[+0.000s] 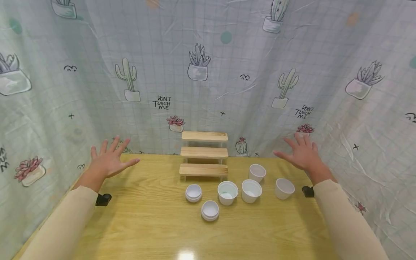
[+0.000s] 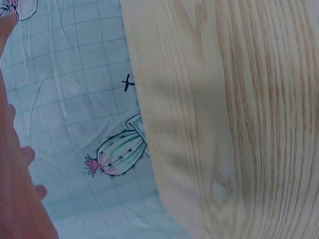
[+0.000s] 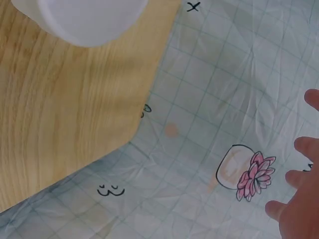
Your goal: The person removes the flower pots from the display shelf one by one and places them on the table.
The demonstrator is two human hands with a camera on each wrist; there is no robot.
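Both hands are held out with fingers spread, holding nothing. My left hand hovers near the table's far left edge, and my right hand near its far right edge. Between them stands a three-step wooden rack on pale legs. In front of it are two small white jars and two white cups with rims. Nearest the right hand are two plain white cups; the lower part of one white cup shows in the right wrist view.
A wood-grain table lies beneath everything. Curtains printed with cacti and a grid hang behind it and along both sides. Dark wrist devices stick out below each sleeve.
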